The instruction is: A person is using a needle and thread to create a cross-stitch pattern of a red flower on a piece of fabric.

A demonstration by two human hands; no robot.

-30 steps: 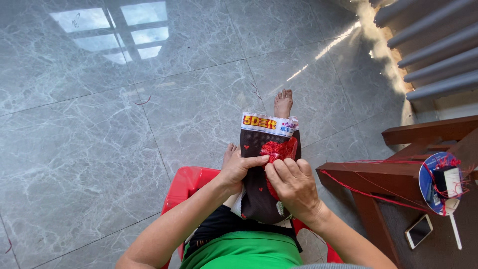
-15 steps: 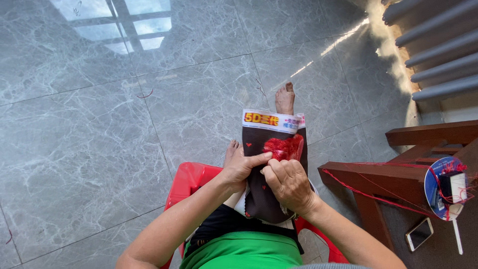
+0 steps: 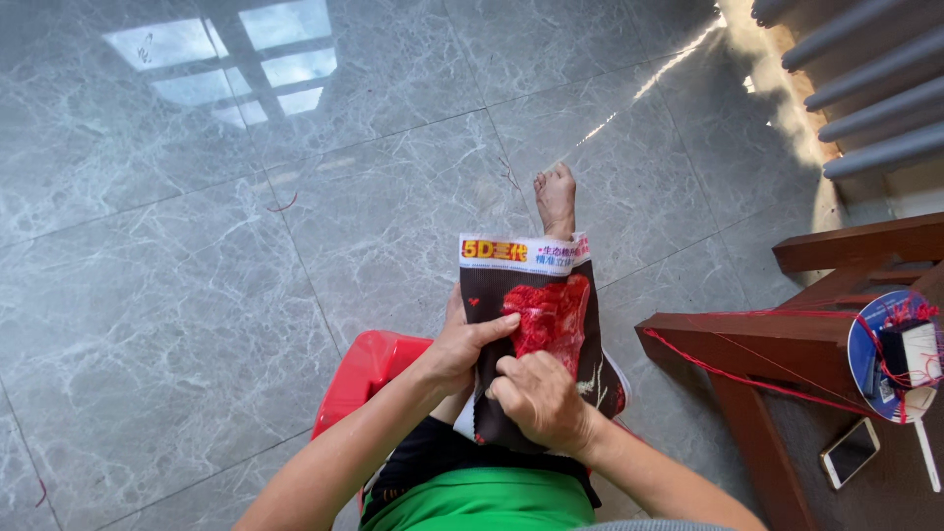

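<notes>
A dark cross-stitch canvas [image 3: 546, 305] with a red stitched patch and a white printed top band lies over my knee. My left hand [image 3: 462, 346] grips its left edge, thumb laid across the front. My right hand [image 3: 536, 395] is closed on the cloth's lower middle, fingers pinched as if on a needle, which is too small to see. My bare foot [image 3: 557, 200] rests on the floor beyond the cloth.
I sit on a red plastic stool [image 3: 366, 374] on grey marble tiles [image 3: 197, 275]. A wooden table [image 3: 787, 344] at the right carries a round thread holder [image 3: 893, 356] with red thread and a phone [image 3: 850, 451]. Grey slats [image 3: 865, 88] stand at the top right.
My right hand has slid down from the red patch to the cloth's lower middle. My left thumb now lies across the front of the canvas.
</notes>
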